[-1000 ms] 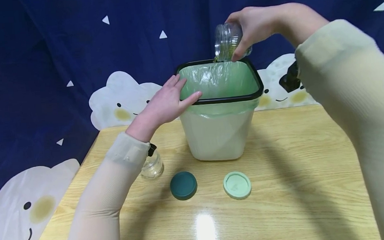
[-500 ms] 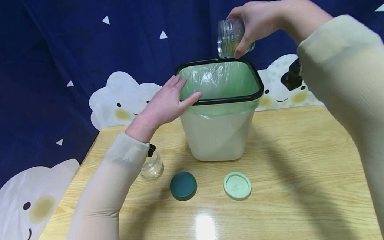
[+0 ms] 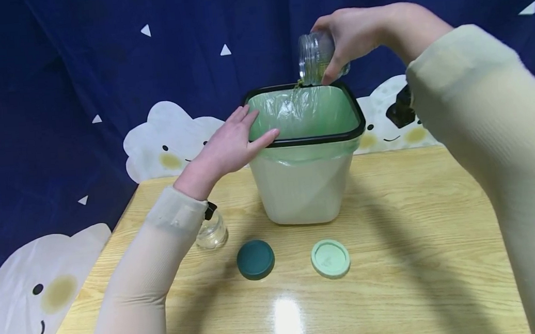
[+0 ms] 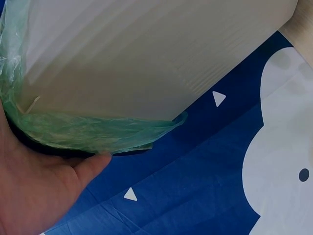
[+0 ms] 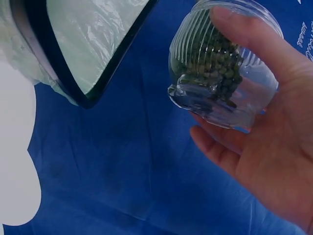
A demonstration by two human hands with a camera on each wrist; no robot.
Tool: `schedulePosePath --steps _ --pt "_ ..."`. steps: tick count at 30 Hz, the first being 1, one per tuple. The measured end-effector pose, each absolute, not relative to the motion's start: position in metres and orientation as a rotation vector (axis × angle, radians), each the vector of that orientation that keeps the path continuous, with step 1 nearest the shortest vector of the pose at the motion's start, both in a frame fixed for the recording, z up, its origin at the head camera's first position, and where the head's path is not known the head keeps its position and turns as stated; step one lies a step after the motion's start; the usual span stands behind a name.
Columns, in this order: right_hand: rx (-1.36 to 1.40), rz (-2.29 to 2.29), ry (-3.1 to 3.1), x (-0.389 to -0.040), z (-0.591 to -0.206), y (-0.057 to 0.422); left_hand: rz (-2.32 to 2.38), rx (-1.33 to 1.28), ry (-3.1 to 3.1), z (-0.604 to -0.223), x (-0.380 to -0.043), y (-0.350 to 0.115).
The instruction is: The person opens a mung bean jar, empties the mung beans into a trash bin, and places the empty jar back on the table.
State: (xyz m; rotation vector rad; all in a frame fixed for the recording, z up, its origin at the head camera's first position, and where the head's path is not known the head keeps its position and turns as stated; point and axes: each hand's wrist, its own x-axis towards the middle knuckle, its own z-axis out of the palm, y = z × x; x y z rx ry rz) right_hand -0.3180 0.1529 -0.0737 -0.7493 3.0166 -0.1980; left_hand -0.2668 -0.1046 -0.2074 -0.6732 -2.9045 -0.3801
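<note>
In the head view my right hand point(image 3: 356, 34) grips a clear ribbed glass jar point(image 3: 313, 57), tipped on its side over the bin's back rim. Small round dark green beans point(image 5: 217, 68) sit inside it in the right wrist view, and several fall from its mouth. Thumb and fingers lie on opposite sides of the glass. Below is a whitish bin point(image 3: 303, 185) with a black rim and a green plastic liner point(image 3: 329, 111). My left hand point(image 3: 228, 144) rests on the bin's left rim, fingers extended and thumb along the front edge; its palm side touches the rim in the left wrist view.
A second glass jar point(image 3: 212, 233) stands on the wooden table point(image 3: 419, 198), partly behind my left sleeve. A dark teal lid point(image 3: 255, 259) and a pale green lid point(image 3: 330, 258) lie in front of the bin. A blue curtain point(image 3: 101, 54) with white clouds hangs behind.
The jar rose slightly half a second ago and has come back down, with more beans now falling from its mouth. My left hand and the bin keep their places.
</note>
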Motion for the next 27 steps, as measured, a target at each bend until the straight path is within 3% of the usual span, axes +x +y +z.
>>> schedulePosePath --steps 27 --pt "-0.739 -0.239 3.054 -0.3173 -0.0738 0.1564 -0.384 -0.691 -2.901 -0.2073 -0.2691 -0.1017"
